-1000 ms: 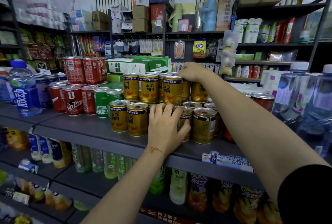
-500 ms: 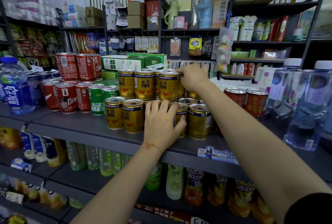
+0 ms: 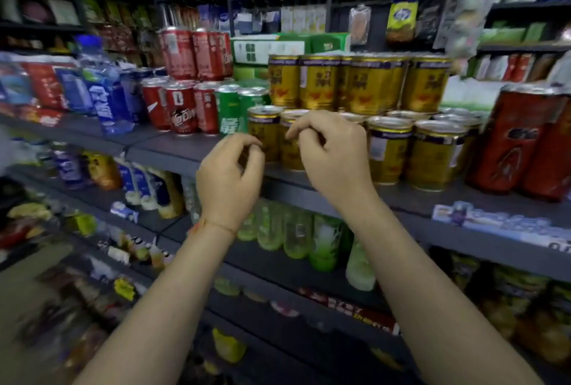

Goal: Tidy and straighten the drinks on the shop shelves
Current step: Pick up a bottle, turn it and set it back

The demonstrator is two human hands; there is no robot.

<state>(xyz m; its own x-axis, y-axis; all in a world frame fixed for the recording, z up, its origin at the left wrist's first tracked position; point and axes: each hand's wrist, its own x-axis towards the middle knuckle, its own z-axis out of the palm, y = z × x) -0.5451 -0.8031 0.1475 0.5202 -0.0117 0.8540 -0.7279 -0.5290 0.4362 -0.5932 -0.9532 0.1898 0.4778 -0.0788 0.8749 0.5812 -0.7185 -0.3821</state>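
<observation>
Before gold cans [image 3: 389, 150], red cans [image 3: 182, 106] leftward

Glossy metal cans [image 3: 389, 150], matt grey shelf [image 3: 173, 150]

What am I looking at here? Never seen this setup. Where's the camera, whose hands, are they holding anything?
There is no machine: a person wears one wide-angle camera on the head, looking forward and down, so this single view shows their own two bare arms reaching in from the bottom edge. The picture is blurred by movement.

They stand at a grey shop shelf. On it stand gold cans, with a second layer of gold cans stacked on top. Left of them are green cans, red cans and a blue-labelled bottle; big red cans stand at the right. Lower shelves hold more bottles.

The left hand and right hand hover in front of the gold cans, fingers loosely curled. Neither seems to hold anything.
</observation>
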